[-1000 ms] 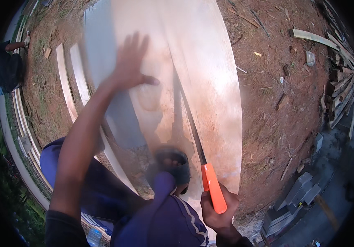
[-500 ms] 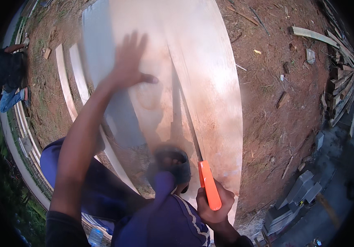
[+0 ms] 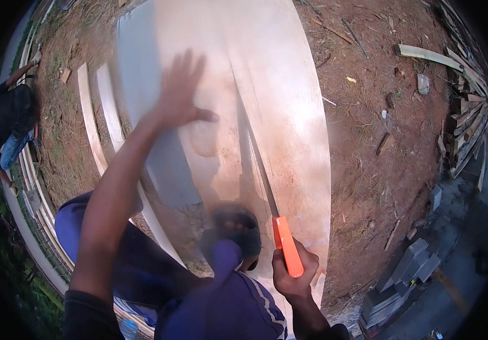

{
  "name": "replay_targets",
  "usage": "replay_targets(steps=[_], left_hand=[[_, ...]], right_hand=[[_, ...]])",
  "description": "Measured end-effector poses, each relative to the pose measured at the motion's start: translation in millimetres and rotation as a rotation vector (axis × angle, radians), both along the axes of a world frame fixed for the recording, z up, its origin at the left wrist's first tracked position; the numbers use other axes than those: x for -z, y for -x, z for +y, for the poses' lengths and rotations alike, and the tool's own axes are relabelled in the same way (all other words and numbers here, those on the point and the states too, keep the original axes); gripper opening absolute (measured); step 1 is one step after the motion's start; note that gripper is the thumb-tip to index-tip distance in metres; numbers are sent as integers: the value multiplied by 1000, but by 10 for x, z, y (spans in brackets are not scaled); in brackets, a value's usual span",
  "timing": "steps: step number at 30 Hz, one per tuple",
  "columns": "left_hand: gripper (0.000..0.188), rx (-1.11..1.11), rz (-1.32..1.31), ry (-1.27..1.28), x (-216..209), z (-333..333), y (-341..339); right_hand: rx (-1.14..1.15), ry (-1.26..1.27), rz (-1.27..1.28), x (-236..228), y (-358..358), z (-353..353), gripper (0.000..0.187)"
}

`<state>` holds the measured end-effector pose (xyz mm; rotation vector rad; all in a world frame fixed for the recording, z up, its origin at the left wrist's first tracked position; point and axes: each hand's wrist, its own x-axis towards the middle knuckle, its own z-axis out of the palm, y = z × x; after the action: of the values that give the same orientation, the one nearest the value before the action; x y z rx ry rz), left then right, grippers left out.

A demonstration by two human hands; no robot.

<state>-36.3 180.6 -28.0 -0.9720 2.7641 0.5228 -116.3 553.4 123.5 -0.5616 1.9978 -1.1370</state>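
My right hand (image 3: 295, 269) is closed round the orange handle of a hand saw (image 3: 288, 247). The saw's thin blade runs away from me along a cut line in a large pale wooden sheet, probably plywood (image 3: 289, 113). To the left of the blade, my left hand (image 3: 181, 93) lies flat on the sheet with its fingers spread and holds nothing. My sandalled foot (image 3: 233, 224) rests on the near part of the sheet, left of the saw handle. Shadows fall across the sheet's left side.
Wooden strips (image 3: 89, 116) lie on the ground left of the sheet. Another person (image 3: 11, 113) crouches at the far left beside long boards. At right are a pile of scrap timber (image 3: 470, 127) and grey blocks (image 3: 411, 266). A plastic bottle (image 3: 129, 328) is at the lower left.
The saw and my right hand have moved slightly forward, away from me. My left hand stays flat on the sheet. The person at far left has shifted posture.
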Motion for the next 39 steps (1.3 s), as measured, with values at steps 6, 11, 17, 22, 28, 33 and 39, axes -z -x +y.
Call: replay_targets(steps=[6,11,17,22,28,33,39], left_hand=[[140,5,-29,-14,-11,27,17],[149,-6,-60,-17,-41,-50,28],[146,-6,-43,14,-39,29,-33],[141,31,11,15,-6,21,112],[142,7,-5,55,0,0,-21],[143,7,-23,39,1,39,42],[148,-2,-47,-23,-60,56,72]], right_hand=[[116,37,-113,449,156,-966,14],[33,-55,-105,282,253,-1205,7],[-26,-139,-47,-454,-54,171,31],[-46,-116,-24,458,460,-1341,39],[40,44,-29,99,44,-441,34],[52,-66,-50,-188,10,-47,34],[-87,-145,-48,491,448,-1526,44]])
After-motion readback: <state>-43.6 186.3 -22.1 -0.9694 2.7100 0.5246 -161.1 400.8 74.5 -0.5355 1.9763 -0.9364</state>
